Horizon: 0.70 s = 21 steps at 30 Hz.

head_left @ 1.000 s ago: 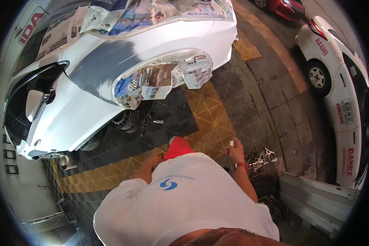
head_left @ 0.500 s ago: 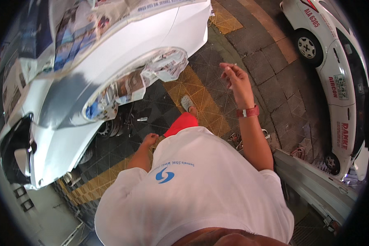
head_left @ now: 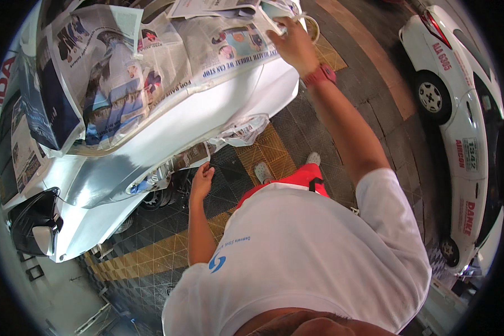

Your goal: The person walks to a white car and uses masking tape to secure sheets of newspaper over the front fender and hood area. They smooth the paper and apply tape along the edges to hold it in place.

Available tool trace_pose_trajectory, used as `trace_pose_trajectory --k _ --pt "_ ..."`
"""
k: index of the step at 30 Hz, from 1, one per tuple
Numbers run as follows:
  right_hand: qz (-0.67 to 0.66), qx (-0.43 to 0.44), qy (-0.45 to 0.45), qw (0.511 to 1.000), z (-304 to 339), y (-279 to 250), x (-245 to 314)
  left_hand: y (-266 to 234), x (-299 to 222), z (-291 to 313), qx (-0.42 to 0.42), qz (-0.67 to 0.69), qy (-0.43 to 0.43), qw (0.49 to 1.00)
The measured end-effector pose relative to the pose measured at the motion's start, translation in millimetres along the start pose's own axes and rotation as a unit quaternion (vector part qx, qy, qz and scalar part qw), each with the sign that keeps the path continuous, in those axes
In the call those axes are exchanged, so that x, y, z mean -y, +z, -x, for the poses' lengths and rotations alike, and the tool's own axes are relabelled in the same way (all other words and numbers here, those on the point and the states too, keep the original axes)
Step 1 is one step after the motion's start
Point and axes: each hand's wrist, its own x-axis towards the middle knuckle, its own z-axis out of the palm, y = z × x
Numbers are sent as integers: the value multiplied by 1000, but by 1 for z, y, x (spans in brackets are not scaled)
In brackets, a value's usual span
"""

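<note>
At the far front end of a white car, my right hand reaches over the newspaper sheets covering its bonnet. The thumb and fingers are apart at the paper's edge; whether the fingertips touch it is hard to make out. A pale ring that looks like a roll of tape shows just beyond that hand. My left hand hangs in the air beside the wheel arch, its fingers loosely bent and apart, holding nothing visible. Crumpled newspaper lines the arch edge near it.
A black side mirror juts out from the car at the left. Another white car with red lettering stands to the right. Black and yellow floor tiles lie under my feet.
My right hand has moved forward and left from mid-air to the newspaper on the bonnet. My left hand has risen towards the wheel arch. I stand nearer the car's front.
</note>
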Motion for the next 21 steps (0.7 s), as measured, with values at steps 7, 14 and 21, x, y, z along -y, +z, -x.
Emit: trace_pose_trajectory --k 7,14,21 --pt "183 -25 -12 983 -122 73 -9 17 -135 60 -8 122 113 986" --pt "-147 -184 48 971 -159 53 -15 66 -292 96 -67 201 186 959" --pt "-350 -49 -150 923 -38 -64 -9 93 -445 37 -249 179 330 893"
